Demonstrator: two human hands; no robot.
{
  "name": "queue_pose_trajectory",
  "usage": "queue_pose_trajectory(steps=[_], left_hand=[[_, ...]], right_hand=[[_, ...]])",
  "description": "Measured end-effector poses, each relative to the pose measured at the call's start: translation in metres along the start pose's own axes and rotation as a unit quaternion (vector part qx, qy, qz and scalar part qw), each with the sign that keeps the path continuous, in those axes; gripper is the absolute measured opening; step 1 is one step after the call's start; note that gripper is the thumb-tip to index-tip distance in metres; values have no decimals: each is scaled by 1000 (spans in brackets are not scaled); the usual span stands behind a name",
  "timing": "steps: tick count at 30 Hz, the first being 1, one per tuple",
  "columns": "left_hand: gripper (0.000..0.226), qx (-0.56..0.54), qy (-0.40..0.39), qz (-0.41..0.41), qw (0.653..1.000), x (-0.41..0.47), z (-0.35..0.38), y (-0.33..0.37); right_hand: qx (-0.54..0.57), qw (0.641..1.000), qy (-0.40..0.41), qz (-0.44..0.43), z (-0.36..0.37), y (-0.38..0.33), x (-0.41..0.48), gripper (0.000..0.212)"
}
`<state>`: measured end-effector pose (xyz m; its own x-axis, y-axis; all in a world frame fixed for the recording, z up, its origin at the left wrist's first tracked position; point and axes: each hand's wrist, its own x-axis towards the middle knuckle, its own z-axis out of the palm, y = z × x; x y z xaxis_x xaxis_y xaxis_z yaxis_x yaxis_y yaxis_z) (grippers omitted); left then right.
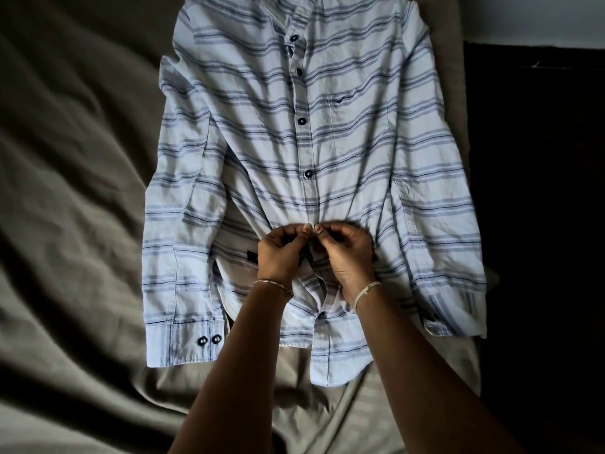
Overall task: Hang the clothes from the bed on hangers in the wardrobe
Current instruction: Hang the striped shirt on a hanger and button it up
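Top edge cuts off the shirt (360, 152) at its collar. The left hand (281, 255) and right hand (348, 257) cover its placket, possibly a button.

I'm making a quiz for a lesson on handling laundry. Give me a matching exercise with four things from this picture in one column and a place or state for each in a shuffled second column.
Column one:
1. left hand
2. chest pocket
3. two cuff buttons
4. bedsheet

Column two:
A. grey-brown and creased, lying under the garment
B. at a sleeve end, lower left in the picture
C. pinches the front of the striped shirt, right beside the right hand
D. on the garment's front, upper right in the picture

Pairs: 1-C, 2-D, 3-B, 4-A
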<state>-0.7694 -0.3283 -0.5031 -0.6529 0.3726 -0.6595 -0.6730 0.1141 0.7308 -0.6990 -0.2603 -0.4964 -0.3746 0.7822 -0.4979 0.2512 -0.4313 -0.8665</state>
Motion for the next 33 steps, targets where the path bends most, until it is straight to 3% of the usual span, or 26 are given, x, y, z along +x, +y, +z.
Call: queue_pose_trajectory(steps=[6,11,14,16,19,21,25,28,33], left_hand=[[20,58,95,31,993,4,5,-3],[14,80,92,33,992,4,2,-1],[13,155,90,66,982,5,-1,-1],[5,244,99,119,957,-5,-5,-2],[12,366,117,289,877,-41,-18,-11],[19,411,87,345,839,-67,-35,-28],[44,508,-19,364,780,-100,-73,-64],[58,543,-68,369,751,-105,-87,-70],[40,583,-71,380,715,-101,-93,-70]], right_hand=[[-88,994,34,-60,10,11,3,13],[-121,987,51,-98,14,18,3,7],[-116,987,39,-104,9,12,4,8],[-97,988,30,-115,4,9,2,13],[-105,982,37,-150,-7,16,-16,18],[-151,965,53,-210,-18,28,-40,18],[-300,905,46,-298,-30,47,-89,9],[-379,868,42,-317,-34,53,-104,21],[-424,856,30,-293,-34,54,-104,34]])
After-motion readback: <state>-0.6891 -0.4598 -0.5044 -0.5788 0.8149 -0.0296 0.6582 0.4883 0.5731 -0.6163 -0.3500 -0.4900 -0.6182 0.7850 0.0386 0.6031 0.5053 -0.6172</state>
